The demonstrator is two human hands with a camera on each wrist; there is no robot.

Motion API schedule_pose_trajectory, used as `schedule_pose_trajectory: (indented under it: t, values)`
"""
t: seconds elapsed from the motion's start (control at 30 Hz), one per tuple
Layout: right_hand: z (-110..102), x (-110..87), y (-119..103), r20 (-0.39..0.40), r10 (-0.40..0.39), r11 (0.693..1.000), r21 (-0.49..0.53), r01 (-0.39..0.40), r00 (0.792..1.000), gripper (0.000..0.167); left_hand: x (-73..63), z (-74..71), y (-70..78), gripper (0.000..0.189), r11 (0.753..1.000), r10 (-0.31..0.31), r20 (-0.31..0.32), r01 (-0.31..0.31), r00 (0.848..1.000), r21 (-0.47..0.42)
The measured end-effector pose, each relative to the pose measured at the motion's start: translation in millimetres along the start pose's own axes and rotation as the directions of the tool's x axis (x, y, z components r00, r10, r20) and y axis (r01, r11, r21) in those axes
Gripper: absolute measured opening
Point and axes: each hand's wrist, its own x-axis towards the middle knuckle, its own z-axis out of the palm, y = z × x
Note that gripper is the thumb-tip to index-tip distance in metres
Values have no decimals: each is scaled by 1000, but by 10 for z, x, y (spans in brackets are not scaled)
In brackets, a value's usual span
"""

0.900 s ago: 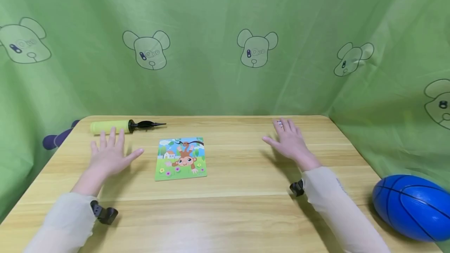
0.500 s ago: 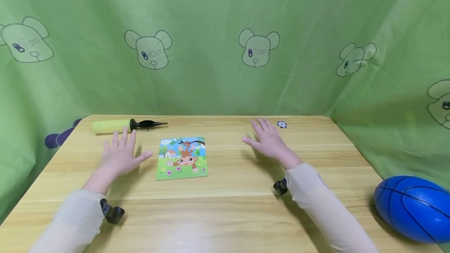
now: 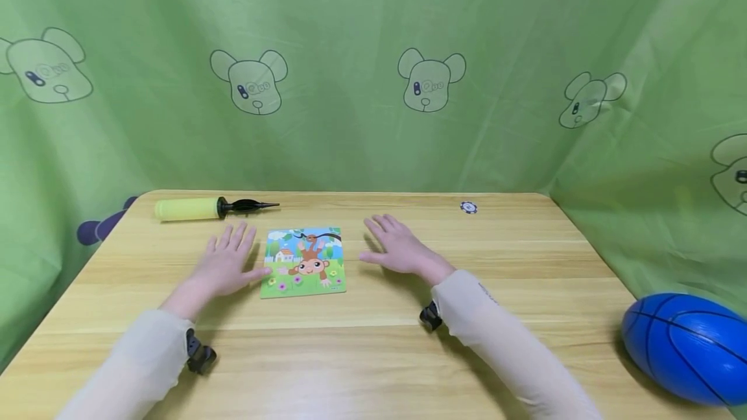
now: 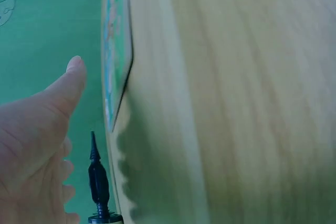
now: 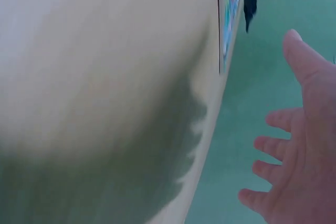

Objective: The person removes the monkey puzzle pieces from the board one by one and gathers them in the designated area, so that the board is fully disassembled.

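Over the pale wood-grain tabletop (image 3: 373, 355), left side: bare left hand (image 3: 224, 264), palm down, fingers pretty straight and a bit spread, totally free.
Left thumb: tip overlaps the board's edge in the head view, but the left wrist view shows a gap, so not touching.
Right side: bare right hand (image 3: 397, 250), same deal, fingers loosely extended and free, just off the board's right edge.
Between the hands: thin square board (image 3: 303, 263) with a colourful cartoon monkey hanging from a branch, lying flat on the tabletop.
Wrists: pale beige sleeves (image 3: 134, 361), each with a small black camera (image 3: 200, 355) strapped on.
Back left: yellow-green plastic cylinder pump (image 3: 188, 209) on its side, black nozzle pointing right.
Back right: small round dark-blue-and-white chip (image 3: 469, 207), lying flat near the rear edge.
Far right: shiny blue ball (image 3: 685, 349) with black lines, partly out of frame.
Behind it all: green fabric curtain (image 3: 338, 154) printed with outlined bear-ish heads, plus some purple thing (image 3: 96, 231) poking out past the left corner.
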Motion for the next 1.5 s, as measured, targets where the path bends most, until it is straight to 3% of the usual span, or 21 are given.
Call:
schedule_pose_trajectory:
  t: [0.2,0.4,0.77,1.1,1.5]
  values:
    - [124,105,-175,97,-80,997,-8,81,992,81,-6,12,48,84,998,63,11,-63,998,-24]
    - [213,164,-297,174,-102,993,-50,112,979,81,26,17,40,82,991,130,88,-128,988,-26]
    - [179,166,-424,254,-68,997,-14,73,965,72,83,15,27,81,988,150,234,-141,960,-57]
    - [169,70,-392,245,-73,997,18,71,967,71,77,63,104,82,985,175,237,-170,956,-42]
    - [133,-201,-315,223,-109,994,37,104,969,72,12,148,300,81,976,220,202,-217,954,-33]
